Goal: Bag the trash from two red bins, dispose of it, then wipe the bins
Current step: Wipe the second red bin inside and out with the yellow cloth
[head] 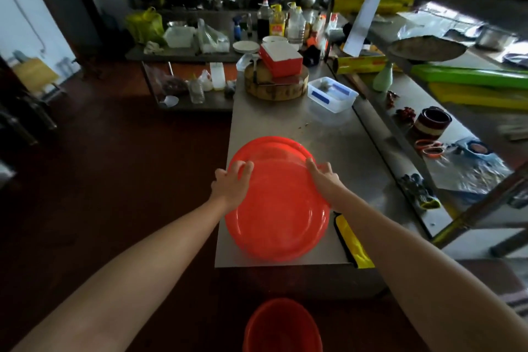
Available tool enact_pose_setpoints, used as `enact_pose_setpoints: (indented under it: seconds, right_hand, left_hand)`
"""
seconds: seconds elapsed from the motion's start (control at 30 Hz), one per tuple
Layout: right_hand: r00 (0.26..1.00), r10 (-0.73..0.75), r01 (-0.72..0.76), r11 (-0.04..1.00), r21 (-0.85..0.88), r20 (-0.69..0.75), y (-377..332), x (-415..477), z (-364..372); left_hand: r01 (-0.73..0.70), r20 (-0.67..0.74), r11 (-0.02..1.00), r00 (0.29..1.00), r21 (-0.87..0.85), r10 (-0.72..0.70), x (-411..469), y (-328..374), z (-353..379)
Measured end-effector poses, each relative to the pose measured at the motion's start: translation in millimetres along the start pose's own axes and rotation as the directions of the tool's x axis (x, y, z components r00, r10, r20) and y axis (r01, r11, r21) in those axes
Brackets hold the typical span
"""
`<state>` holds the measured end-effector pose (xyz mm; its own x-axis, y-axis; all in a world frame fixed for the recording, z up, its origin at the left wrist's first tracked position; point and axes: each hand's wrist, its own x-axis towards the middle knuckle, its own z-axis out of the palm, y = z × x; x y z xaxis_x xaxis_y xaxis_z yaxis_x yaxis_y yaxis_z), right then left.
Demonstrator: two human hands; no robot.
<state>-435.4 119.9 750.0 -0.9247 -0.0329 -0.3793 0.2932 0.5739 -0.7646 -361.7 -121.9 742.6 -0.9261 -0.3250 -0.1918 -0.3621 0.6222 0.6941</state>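
Red plastic basin, glossy, perhaps two nested: left hand, right hand grip rim; oil bottle label blurred.

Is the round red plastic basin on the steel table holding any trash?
No, the round red plastic basin looks bare inside, with no trash visible.

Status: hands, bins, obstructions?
Left hand and right hand grip red basin rim, on steel table. Second red bin on floor below. Yellow item beside basin, not blocking.
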Motion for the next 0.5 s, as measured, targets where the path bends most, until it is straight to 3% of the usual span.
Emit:
enact_pose_setpoints:
  seconds: [0.13,0.27,0.33,0.4,0.5]
  right_hand:
    - [0.997,0.015,-0.010,0.998,-0.067,0.081,-0.9,-10.2,6.3]
    - [0.979,-0.139,0.148,0.987,-0.054,0.149,0.0,-8.3,14.0]
    - [0.960,-0.175,0.224,0.948,-0.226,0.219,6.5,-9.1,27.2]
    - [0.953,-0.129,0.243,0.866,-0.438,0.274,20.1,-15.2,44.3]
    - [0.970,-0.079,0.181,0.868,-0.463,0.232,39.5,-25.1,61.5]
  left_hand:
    - [0.128,-0.010,0.992,0.992,-0.004,-0.128,-2.1,-2.0,9.4]
    - [0.042,0.113,0.996,0.993,-0.078,-0.033,0.8,1.9,9.3]
    - [-0.018,0.214,0.998,0.977,0.057,0.005,-3.5,-0.3,17.3]
    - [-0.011,0.280,0.975,0.959,0.220,-0.052,-14.7,-6.6,31.1]
    - [-0.038,0.281,0.947,0.958,0.319,-0.056,-27.4,-21.9,46.7]
